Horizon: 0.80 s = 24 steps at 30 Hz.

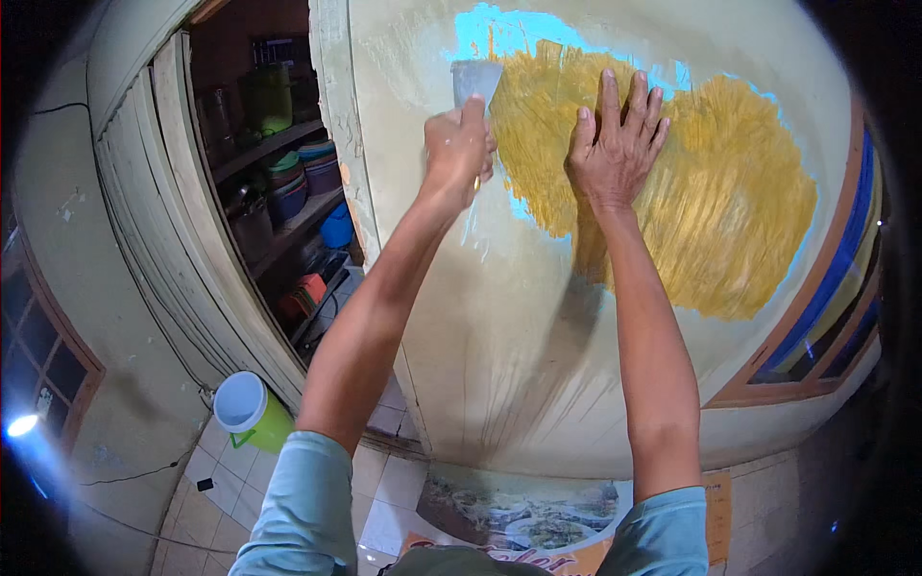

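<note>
My left hand (455,146) grips a putty knife, its wide grey blade (474,83) turned upward against the wall. The blade lies at the upper left border of a large ochre-brown patch (740,206). Bright blue paint (514,35) shows in ragged strips along the patch's rim, mostly above the blade. Spread flat on the brown area, my right hand (619,158) touches the wall with its fingers apart and holds nothing. Most of the knife's handle is hidden in my left fist.
At left, a doorway frame (173,106) opens onto shelves (279,149) with pots and plastic tubs. A green bucket (252,408) stands on the tiled floor below. A wood-framed window (816,317) is at right. A printed banner (523,504) lies by the wall's foot.
</note>
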Motion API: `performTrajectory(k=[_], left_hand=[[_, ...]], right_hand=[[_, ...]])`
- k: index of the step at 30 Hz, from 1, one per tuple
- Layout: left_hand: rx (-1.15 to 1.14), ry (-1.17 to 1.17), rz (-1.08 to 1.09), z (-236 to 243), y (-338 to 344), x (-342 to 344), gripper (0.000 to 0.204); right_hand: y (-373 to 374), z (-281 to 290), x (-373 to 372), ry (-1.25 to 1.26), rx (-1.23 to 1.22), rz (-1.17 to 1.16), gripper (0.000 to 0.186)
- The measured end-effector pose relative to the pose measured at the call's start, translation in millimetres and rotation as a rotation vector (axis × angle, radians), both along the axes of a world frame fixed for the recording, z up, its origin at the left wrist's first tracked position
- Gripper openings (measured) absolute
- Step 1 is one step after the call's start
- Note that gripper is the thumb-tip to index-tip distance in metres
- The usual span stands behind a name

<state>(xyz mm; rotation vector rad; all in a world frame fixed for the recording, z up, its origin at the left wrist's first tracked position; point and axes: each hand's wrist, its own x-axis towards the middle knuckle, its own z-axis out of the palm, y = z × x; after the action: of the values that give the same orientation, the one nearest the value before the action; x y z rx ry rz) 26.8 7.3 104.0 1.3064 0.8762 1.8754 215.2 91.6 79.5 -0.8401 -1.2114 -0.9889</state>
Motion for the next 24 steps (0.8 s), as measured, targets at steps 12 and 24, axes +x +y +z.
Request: performTrajectory(k=[12,24], left_hand=[[0.010,-0.023,0.005,-8,2,4,0.042],[-0.002,-0.004,0.022,-18,-1,-3,0.043]], right_hand=[[3,3,4,-0.001,0.033,0.002,0.059],[-2,2,6,-0.006,0.014,-0.002,0.059]])
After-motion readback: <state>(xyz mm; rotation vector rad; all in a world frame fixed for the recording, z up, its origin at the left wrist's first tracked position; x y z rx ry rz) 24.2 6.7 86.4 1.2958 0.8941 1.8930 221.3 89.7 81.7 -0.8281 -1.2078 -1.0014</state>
